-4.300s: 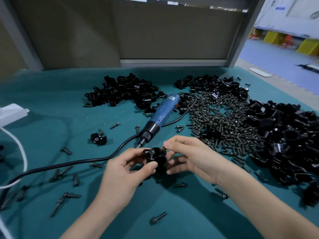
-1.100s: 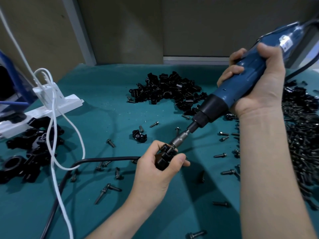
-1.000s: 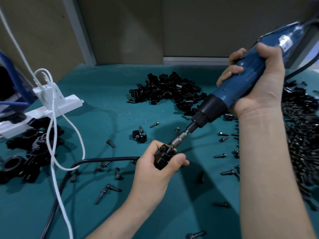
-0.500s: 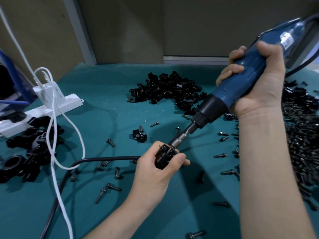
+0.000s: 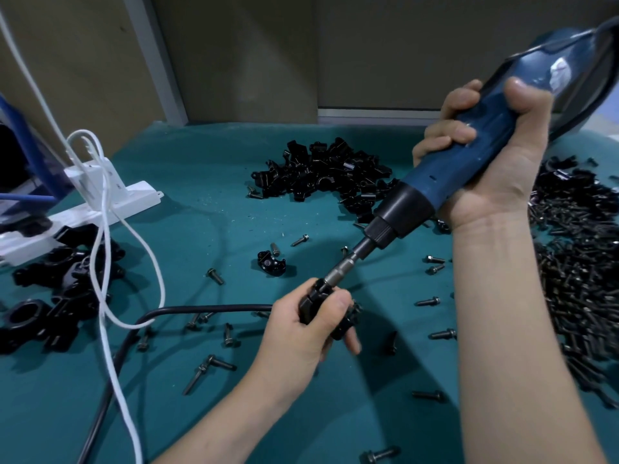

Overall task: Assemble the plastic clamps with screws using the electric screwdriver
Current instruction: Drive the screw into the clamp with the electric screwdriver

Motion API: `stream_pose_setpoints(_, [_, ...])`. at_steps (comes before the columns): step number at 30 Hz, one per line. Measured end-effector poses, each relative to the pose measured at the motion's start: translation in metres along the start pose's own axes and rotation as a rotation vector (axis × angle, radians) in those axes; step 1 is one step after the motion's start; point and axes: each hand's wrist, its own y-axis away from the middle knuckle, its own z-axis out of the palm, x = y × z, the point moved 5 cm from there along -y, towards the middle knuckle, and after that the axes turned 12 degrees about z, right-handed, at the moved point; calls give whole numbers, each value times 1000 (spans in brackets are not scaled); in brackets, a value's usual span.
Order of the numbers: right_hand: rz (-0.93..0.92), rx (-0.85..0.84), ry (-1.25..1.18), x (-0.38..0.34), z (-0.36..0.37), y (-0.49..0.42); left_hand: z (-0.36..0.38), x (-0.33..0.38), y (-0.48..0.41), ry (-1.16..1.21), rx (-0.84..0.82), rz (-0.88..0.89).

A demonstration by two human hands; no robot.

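Head camera view: a black plastic clamp (image 5: 310, 301) is being gripped in the left hand (image 5: 301, 333), with the thumb and curled fingers being wrapped round it just above the green tabletop (image 5: 207, 212). An electric screwdriver (image 5: 445, 175) is being clasped in the right hand (image 5: 492, 169), the fingers and thumb being closed round its blue body, up and to the right of the left hand. The tool is being tilted down to the left, and its metal bit (image 5: 338, 272) is being pressed against the top of the clamp, right beside the left thumb. Whatever sits under the bit's tip is being hidden by the clamp.

Loose screws (image 5: 214, 276) are being shown scattered around the left hand, and a single clamp half (image 5: 271, 264) is being shown just beyond it. A pile of black clamp parts (image 5: 318, 172) is being seen farther beyond, left of the right hand. A heap of screws (image 5: 582, 262) is being seen to the right of the right forearm. A black cord (image 5: 201, 309) is being trailed leftward from behind the left hand, towards finished clamps (image 5: 50, 289) and a white power strip (image 5: 110, 202).
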Motion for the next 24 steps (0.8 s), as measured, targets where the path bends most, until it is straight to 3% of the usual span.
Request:
stream_pose_setpoints(21, [60,-99,-87,8,-5,-6,-1,2,1,-12,-92,36])
stream_pose_setpoints(24, [86,-186,-140,10,-2,-6,-1,2,2,-21,-93,40])
